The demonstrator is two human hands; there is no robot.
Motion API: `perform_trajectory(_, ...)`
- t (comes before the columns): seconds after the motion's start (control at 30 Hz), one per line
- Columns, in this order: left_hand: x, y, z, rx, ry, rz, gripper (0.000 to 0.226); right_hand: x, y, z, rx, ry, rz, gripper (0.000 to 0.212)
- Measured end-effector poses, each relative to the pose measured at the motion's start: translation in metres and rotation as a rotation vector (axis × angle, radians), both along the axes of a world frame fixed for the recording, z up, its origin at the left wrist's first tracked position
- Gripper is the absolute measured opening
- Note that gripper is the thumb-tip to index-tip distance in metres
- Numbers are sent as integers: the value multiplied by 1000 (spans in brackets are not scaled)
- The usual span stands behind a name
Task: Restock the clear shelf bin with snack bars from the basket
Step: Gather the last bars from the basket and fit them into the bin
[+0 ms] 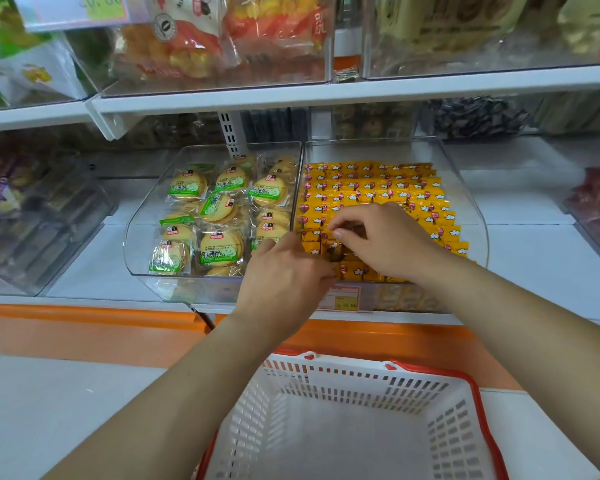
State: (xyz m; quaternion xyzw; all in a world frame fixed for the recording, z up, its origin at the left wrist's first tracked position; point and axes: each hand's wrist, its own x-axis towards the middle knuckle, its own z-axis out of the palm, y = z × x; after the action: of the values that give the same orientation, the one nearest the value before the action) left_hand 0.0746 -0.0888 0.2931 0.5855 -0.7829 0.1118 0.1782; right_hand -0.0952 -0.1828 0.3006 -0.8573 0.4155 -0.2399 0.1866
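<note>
Rows of yellow-wrapped snack bars fill the clear shelf bin at the middle of the shelf. Both hands are at the bin's front left corner. My left hand reaches over the front wall, its fingertips curled onto the front bars. My right hand hovers above the same spot with curled fingers and pinches a yellow bar at its brown end. Below the shelf, the white basket with a red rim shows a bare bottom where visible.
A second clear bin holding green-labelled round biscuit packs sits directly left of the snack-bar bin. More clear bins of packaged snacks line the shelf above and both sides. An orange shelf edge runs below, with a price tag on the bin's front.
</note>
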Motion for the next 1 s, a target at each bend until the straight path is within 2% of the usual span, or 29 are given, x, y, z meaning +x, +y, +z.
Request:
perform_trajectory(0.13, -1, 3, -4, 2, -43, -8, 23, -3, -1, 2, -35, 184, -1, 23)
perform_trajectory(0.27, 3, 12, 4, -21, -23, 1, 18, -2, 8, -2, -124, 347, 43, 28)
perform_trajectory(0.33, 9, 20, 5, -79, 20, 65, 17, 1, 15, -10, -141, 420, 49, 36)
perform_trajectory(0.4, 14, 29, 3, -50, 24, 154, 20, 2, 17, -16, -154, 464, 33, 44)
perform_trajectory(0.6, 11, 37, -14, 191, -41, 240, 52, 0, 23, -22, -97, 336, 23, 53)
perform_trajectory(0.73, 11, 33, -17, 198, -12, 245, 48, 5, 20, -28, -44, 438, 70, 49)
perform_trajectory(0.87, 16, 27, -14, 268, 68, 228, 44, 10, 17, -33, 43, 444, 47, 47)
perform_trajectory(1.0, 14, 28, -1, 187, 203, 241, 35, 12, 26, -27, -29, 408, 27, 47)
